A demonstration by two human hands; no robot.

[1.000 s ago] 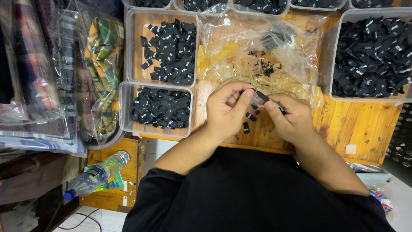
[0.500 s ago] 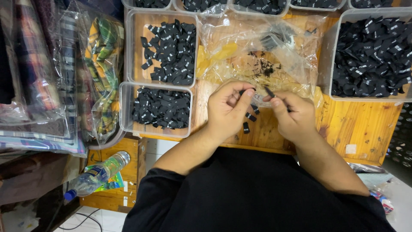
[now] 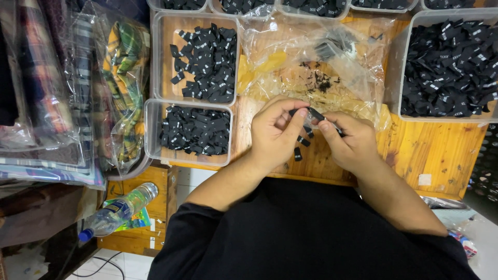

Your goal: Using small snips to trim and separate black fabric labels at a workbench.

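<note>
two bare hands meet over a wooden tabletop, seen from above. the left hand and the right hand share a small black label, the fingers of each pressed together in a pinch on it. a few loose labels lie on the wood just under the hands. beyond them sits a crumpled clear plastic bag. to the left are two clear tubs of black labels, to the right a larger tub. a water bottle lies low on the left.
</note>
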